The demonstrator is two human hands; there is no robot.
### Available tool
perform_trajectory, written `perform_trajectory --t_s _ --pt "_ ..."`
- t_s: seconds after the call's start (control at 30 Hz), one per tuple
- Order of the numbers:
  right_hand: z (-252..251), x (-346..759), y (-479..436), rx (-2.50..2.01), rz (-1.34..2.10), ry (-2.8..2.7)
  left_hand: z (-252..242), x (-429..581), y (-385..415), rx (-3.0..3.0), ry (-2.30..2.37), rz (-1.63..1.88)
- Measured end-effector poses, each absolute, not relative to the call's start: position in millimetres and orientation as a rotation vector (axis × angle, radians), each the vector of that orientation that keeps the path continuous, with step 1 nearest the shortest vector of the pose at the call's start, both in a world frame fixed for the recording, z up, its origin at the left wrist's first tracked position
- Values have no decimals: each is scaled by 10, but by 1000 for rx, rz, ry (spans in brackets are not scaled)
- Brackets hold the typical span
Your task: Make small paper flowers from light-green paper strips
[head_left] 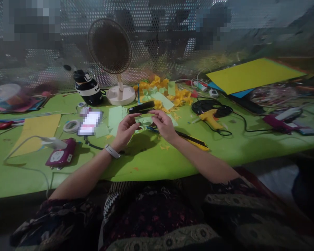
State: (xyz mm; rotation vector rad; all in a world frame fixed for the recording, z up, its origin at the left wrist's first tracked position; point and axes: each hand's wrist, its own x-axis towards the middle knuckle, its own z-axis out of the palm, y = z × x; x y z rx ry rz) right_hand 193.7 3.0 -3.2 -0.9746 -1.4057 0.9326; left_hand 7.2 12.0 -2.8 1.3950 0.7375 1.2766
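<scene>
Between my two hands is a small piece of light green paper [146,120], held above the table. My left hand [127,129], with a pale watch on its wrist, pinches the paper's left side. On the other side my right hand [164,124] pinches it between thumb and fingers. Just behind my fingers lies a black stapler [141,107]. Light green paper sheets [115,116] lie to the left of it. A yellow box cutter [195,142] rests beside my right wrist, partly hidden by it.
Behind the stapler sits a pile of orange paper flowers [178,101]. A fan [120,94] and a black bottle [90,92] stand at the back. A phone [89,122], tape roll [70,126] and purple power socket [61,153] lie left; a yellow glue gun [211,119] lies right.
</scene>
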Motion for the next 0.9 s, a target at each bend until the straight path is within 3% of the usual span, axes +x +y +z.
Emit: perform_trajectory --t_s 0.9 --pt "73 1922 -38 -921 1135 -1338 -107 52 191 1546 973 1395"
